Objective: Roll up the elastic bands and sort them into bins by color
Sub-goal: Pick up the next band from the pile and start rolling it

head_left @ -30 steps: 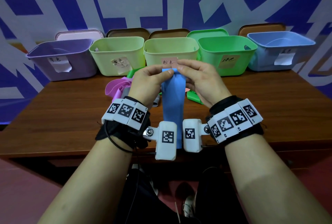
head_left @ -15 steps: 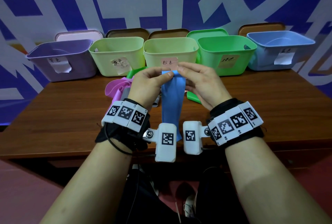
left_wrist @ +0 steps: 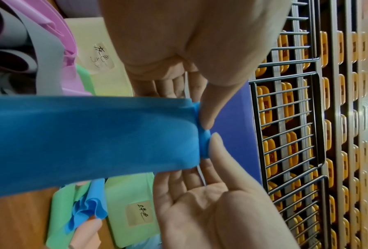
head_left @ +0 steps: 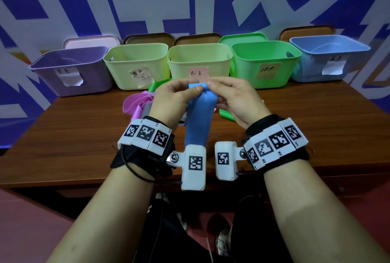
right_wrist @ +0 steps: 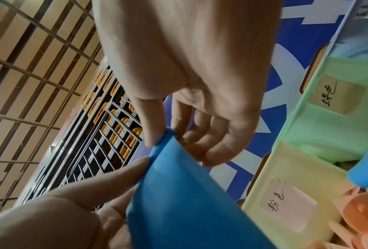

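Note:
A blue elastic band (head_left: pixel 198 119) hangs upright between my two hands above the table. My left hand (head_left: pixel 193 87) and right hand (head_left: pixel 211 84) pinch its top end side by side. In the left wrist view the band (left_wrist: pixel 93 134) ends in a small tight roll (left_wrist: pixel 204 143) under both thumbs. The right wrist view shows the same pinch on the band (right_wrist: pixel 189 193). The band's tail is hidden behind my left wrist camera. A blue bin (head_left: pixel 329 58) stands at the far right of the row.
Purple (head_left: pixel 71 73), two pale green (head_left: pixel 137 62) (head_left: pixel 198 60) and green (head_left: pixel 263 60) bins line the table's back edge. Loose pink (head_left: pixel 137 102) and green (head_left: pixel 225 115) bands lie behind my hands. Another blue band (left_wrist: pixel 87 208) lies crumpled there.
The band's hanging tail has drawn up and grown shorter. Its top end has been turned over between my thumbs. Both hands stay in about the same place.

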`<action>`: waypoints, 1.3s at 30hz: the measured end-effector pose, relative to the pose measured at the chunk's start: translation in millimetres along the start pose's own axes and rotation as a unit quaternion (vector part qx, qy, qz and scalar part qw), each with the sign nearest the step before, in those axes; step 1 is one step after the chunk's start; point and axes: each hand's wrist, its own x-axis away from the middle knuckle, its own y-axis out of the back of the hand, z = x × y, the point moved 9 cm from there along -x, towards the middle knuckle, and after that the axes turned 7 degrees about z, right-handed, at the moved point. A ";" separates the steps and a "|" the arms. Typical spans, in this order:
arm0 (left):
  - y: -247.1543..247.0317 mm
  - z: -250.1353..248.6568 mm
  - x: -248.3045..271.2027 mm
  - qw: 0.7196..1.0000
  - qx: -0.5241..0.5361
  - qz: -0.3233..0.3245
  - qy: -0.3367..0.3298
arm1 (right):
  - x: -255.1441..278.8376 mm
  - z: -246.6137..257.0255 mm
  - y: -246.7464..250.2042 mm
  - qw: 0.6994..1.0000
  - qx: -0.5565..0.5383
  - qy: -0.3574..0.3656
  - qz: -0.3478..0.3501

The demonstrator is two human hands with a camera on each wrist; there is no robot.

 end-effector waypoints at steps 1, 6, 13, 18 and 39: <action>0.0 0.3 -0.9 1.000 -0.008 0.000 0.000 | 0.1 1.5 0.3 1.000 0.004 0.007 -0.002; -0.6 4.7 0.5 1.000 0.011 0.000 0.015 | -3.2 2.3 0.5 1.000 0.004 0.020 -0.001; -0.9 0.5 -0.2 1.000 0.005 0.012 -0.006 | 0.0 1.2 -2.4 1.000 0.015 0.012 0.004; 1.8 5.1 1.2 1.000 0.008 -0.003 0.012 | -2.5 3.0 -1.9 1.000 0.016 0.021 0.006; 0.0 7.9 -0.2 0.999 0.031 0.018 0.022 | 0.9 -2.1 -6.0 1.000 -0.004 0.004 0.011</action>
